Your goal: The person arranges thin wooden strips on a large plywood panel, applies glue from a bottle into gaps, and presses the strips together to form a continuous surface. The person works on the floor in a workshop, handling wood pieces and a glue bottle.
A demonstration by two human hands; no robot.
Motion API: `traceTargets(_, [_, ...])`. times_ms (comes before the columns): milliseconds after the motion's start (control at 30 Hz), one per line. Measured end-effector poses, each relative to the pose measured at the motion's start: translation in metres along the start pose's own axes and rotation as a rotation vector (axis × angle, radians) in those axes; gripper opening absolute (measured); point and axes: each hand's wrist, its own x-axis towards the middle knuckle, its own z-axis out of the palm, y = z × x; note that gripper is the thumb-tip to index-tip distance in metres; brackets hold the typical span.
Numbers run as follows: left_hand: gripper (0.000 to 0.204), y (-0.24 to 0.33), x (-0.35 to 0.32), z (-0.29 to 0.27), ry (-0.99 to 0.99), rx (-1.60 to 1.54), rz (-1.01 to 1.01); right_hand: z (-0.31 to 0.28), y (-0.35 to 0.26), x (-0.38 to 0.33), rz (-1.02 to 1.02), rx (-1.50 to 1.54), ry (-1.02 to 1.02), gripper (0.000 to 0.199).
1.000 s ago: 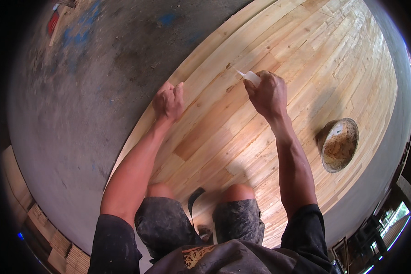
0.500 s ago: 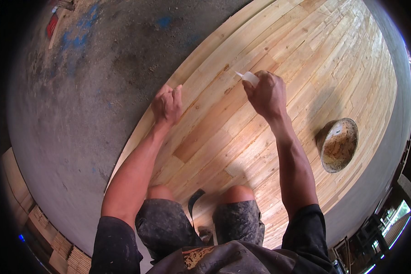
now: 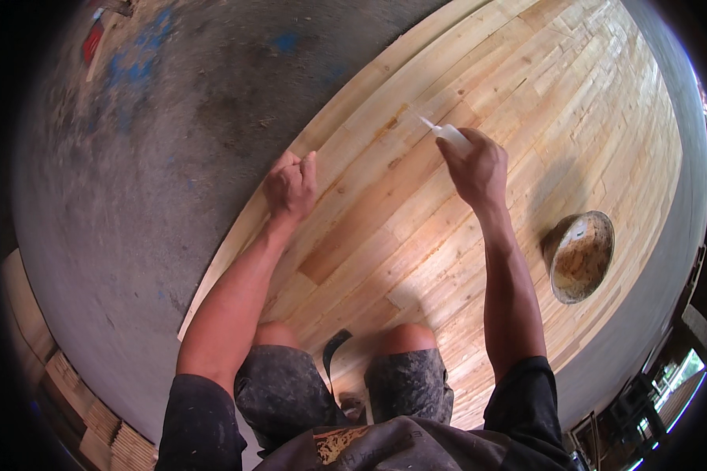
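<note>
Clasped in my right hand (image 3: pixel 479 169) is a small white squeeze bottle (image 3: pixel 454 139). Its thin pointed nozzle aims up and left, over the panel of pale wooden strips (image 3: pixel 416 212); whether the tip touches the wood I cannot tell. My left hand (image 3: pixel 292 187) is closed, thumb against the curled fingers, over the panel's left edge. Anything inside those fingers is hidden. An amber-brown patch (image 3: pixel 395 119) marks a seam to the left of the nozzle.
A round bowl (image 3: pixel 581 259) with dried brown residue sits on the panel, right of my right forearm. A dark curved strip (image 3: pixel 336 345) lies between my knees. Grey concrete floor (image 3: pixel 133 212) borders the panel; stacked wood pieces (image 3: pixel 94 404) stand at lower left.
My right hand has shifted right and slightly nearer with the bottle, whose nozzle now points more steeply away from me. The left hand has moved only slightly, still closed.
</note>
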Motion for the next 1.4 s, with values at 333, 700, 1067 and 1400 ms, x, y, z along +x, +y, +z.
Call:
traceTargets(333, [0.105, 0.026, -0.022, -0.016, -0.202, 0.164, 0.071, 0.03, 0.171, -0.009, 0.027, 0.78, 0.539, 0.034])
traceTargets(700, [0.125, 0.051, -0.026, -0.01, -0.31, 0.217, -0.067, 0.088, 0.014, -0.032, -0.424, -0.117, 0.242, 0.057])
traceTargets(1067, [0.112, 0.054, -0.023, -0.004, -0.323, 0.285, -0.041, 0.136, 0.007, 0.088, -0.825, -0.14, -0.065, 0.033])
traceTargets(1400, [0.104, 0.052, -0.024, -0.003, -0.343, 0.328, -0.035, 0.138, 0.007, 0.088, -0.817, -0.132, 0.0, 0.022])
